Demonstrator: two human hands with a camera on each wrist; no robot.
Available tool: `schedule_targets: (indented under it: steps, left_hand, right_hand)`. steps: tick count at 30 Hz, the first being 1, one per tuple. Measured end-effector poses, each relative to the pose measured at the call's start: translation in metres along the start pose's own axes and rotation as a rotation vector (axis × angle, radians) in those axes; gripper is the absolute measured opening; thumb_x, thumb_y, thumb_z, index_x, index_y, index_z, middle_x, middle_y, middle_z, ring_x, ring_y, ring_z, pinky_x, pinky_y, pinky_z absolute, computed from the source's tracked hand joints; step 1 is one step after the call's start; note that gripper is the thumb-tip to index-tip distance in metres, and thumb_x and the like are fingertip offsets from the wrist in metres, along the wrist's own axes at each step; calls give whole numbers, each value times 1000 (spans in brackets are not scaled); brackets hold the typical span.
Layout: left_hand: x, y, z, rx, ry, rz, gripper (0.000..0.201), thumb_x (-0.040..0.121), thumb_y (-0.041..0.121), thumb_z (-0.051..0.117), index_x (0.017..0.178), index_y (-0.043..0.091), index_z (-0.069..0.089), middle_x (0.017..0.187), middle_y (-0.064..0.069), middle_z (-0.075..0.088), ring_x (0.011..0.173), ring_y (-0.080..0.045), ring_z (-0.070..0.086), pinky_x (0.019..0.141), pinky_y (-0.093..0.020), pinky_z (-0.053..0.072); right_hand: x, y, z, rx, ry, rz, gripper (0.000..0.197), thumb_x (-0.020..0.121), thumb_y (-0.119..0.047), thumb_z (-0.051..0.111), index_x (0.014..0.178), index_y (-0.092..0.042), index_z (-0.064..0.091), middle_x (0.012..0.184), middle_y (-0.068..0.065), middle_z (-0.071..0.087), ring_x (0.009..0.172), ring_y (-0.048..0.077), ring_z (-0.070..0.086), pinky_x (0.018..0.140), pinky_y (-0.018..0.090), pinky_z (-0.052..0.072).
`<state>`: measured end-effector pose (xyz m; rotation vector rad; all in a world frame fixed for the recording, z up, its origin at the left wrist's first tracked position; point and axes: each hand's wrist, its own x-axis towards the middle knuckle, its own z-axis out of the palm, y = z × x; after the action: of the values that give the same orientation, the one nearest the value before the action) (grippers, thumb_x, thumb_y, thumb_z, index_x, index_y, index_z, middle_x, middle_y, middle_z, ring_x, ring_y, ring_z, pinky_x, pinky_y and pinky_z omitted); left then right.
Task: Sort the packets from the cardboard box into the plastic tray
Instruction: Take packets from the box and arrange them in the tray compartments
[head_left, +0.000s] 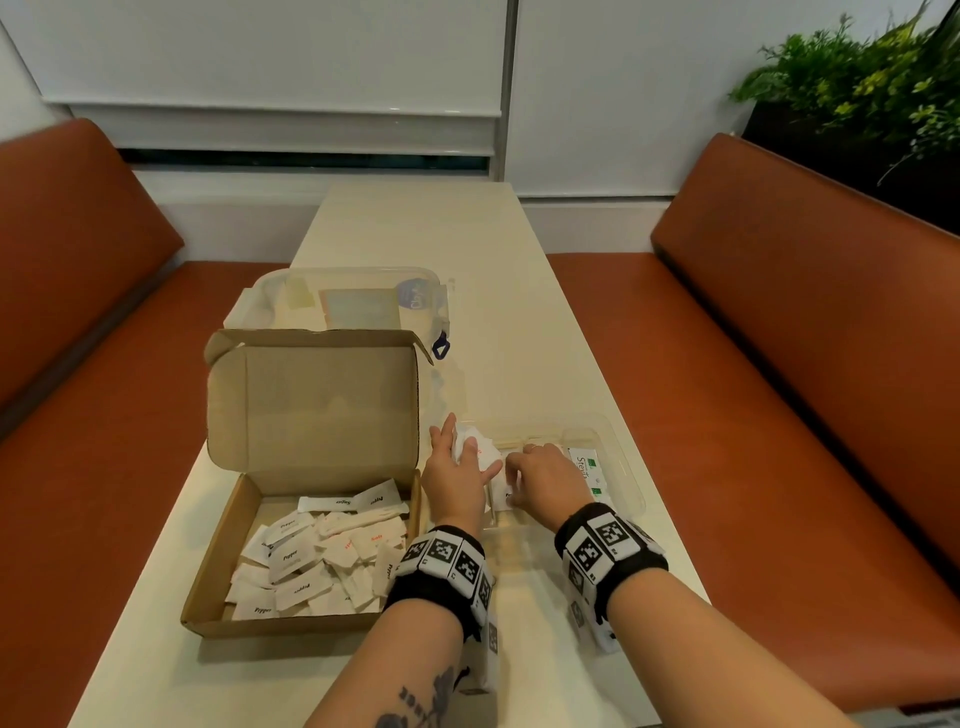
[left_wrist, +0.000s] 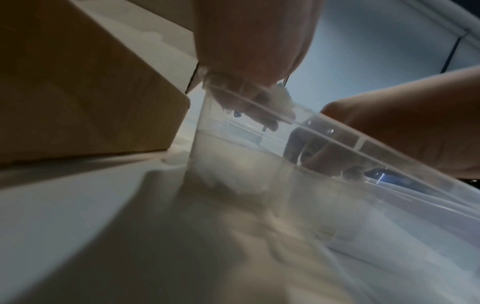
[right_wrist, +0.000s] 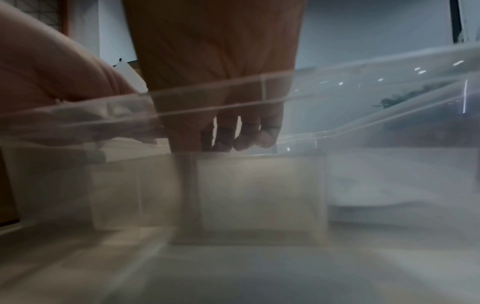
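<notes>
The open cardboard box (head_left: 218, 551) holds several white salt, pepper and sugar packets (head_left: 322, 561). To its right stands the clear plastic tray (head_left: 623, 457), divided into compartments. My left hand (head_left: 462, 447) is over the tray's left end and grips a bunch of white packets (left_wrist: 283, 98). My right hand (head_left: 519, 483) reaches into the middle compartment with its fingertips (right_wrist: 246, 139) curled down near the floor. I cannot tell whether they pinch a packet. Green-printed Stevia packets (head_left: 589, 467) lie in the right compartment.
A clear lidded container (head_left: 353, 296) stands behind the box's raised lid. Orange benches (head_left: 779, 364) flank the narrow cream table (head_left: 441, 234). A potted plant (head_left: 857, 78) is at the far right.
</notes>
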<state>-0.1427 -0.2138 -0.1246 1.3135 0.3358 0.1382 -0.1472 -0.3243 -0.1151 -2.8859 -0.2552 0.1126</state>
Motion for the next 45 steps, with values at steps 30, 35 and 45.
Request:
schedule_targets:
  steps: [30,35,45]
  left_hand:
    - [-10,16,-9,-170,-174,-122,19,95,3,52,112,7,60,104,-16,63,90,-24,66,61,-29,59]
    - [-11,14,-8,-144,-170,-114,17,92,0,55,105,10,62,100,-14,63,89,-23,65,60,-28,59]
    - [-13,14,-7,-154,-200,-108,21,88,0,61,108,9,63,102,-13,66,94,-27,68,61,-28,59]
  right_hand:
    - [3,-2,-29,1027,184,294,6,81,-7,70,77,-8,65,67,1,63,59,11,58,56,19,48]
    - [0,5,-32,990,170,278,10,84,-7,67,77,-11,63,67,2,62,58,9,57,52,13,46]
    - [-3,9,-32,1073,124,275,14,76,-4,76,76,-10,63,67,2,63,58,11,59,55,15,51]
